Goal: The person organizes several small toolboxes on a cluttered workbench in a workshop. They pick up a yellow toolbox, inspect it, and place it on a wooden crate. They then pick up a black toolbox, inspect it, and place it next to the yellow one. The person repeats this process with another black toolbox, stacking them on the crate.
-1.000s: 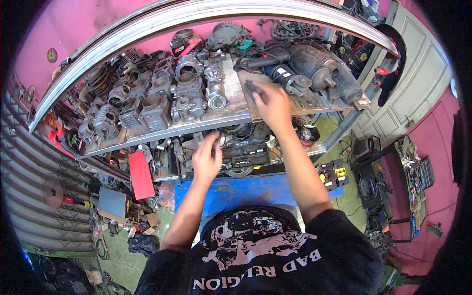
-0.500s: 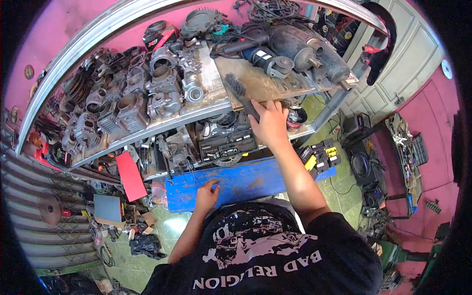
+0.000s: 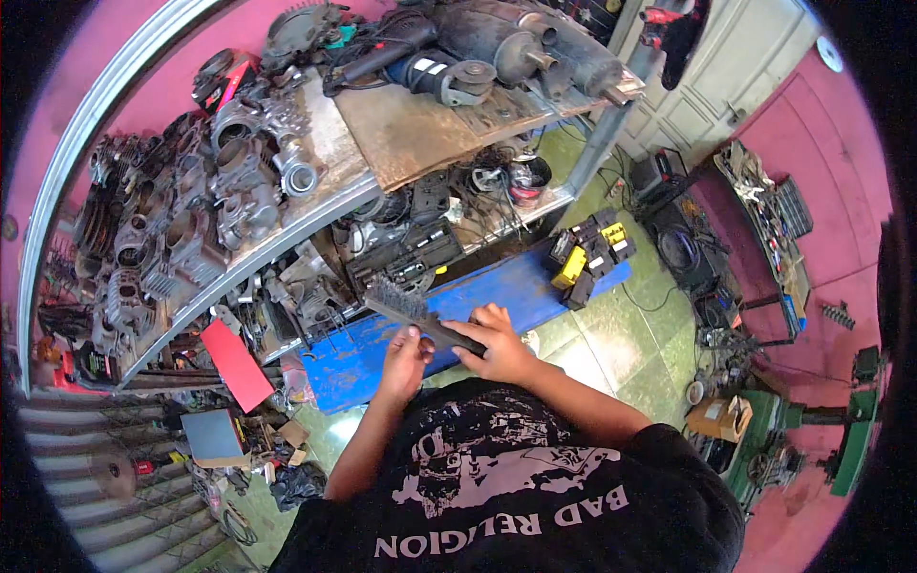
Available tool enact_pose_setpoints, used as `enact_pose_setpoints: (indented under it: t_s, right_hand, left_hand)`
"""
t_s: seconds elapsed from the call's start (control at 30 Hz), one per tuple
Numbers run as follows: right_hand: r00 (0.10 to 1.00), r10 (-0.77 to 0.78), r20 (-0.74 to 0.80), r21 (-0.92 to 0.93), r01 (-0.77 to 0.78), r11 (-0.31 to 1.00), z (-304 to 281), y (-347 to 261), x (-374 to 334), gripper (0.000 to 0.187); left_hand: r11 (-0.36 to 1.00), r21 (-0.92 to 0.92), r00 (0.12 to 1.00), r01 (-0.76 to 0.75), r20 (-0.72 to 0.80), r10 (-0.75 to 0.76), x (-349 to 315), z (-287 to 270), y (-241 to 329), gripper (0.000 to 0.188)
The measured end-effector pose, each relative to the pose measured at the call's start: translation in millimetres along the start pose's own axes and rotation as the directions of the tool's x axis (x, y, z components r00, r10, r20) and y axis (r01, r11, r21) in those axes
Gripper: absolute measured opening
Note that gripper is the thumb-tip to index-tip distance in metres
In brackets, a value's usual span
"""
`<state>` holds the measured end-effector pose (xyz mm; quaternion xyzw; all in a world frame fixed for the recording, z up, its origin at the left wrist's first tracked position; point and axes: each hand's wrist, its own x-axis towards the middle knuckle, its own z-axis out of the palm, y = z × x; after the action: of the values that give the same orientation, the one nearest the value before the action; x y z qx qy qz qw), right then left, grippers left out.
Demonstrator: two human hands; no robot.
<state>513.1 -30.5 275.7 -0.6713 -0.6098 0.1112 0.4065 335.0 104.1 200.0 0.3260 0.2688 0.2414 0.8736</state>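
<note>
A wire brush (image 3: 406,304) with grey bristles and a dark handle slants across the front of my body, bristles facing up and away. My right hand (image 3: 499,346) is wrapped round its handle. My left hand (image 3: 406,363) is closed, thumb and fingers curled together right beside the brush's shaft. Whatever lies in those left fingers is too small or hidden to make out. Below both hands runs a long blue bench (image 3: 478,296) with worn, stained paint.
Metal shelving stands ahead, with engine cylinders (image 3: 191,239), an angle grinder (image 3: 449,78) and mufflers (image 3: 516,48) on top. Black and yellow boxes (image 3: 587,256) sit at the bench's right end. A red panel (image 3: 236,365) leans at the left. A green machine (image 3: 764,449) stands at the right.
My right hand has brought the wire brush from the shelf top down and back toward my body. My left hand is now beside the brush. The view has turned to the right.
</note>
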Motion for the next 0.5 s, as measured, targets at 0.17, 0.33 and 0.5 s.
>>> enact_pose_setpoints:
  t_s: [0.17, 0.33, 0.5]
  right_hand:
    - [0.997, 0.017, 0.079, 0.005, -0.018, 1.000, -3, -10, -1, 0.060]
    - [0.991, -0.131, 0.037, -0.060, 0.133, 0.989, -12, -34, 23, 0.067]
    - [0.954, -0.226, -0.196, -0.252, 0.174, 0.952, -16, -67, 72, 0.064]
  left_hand:
    - [0.991, -0.135, 0.999, 0.020, -0.047, -0.026, -2, -3, 26, 0.014]
    - [0.992, -0.069, 0.990, -0.110, -0.100, 0.103, 12, 24, 83, 0.019]
    - [0.977, 0.093, 0.975, -0.191, -0.095, 0.199, 43, 76, 149, 0.032]
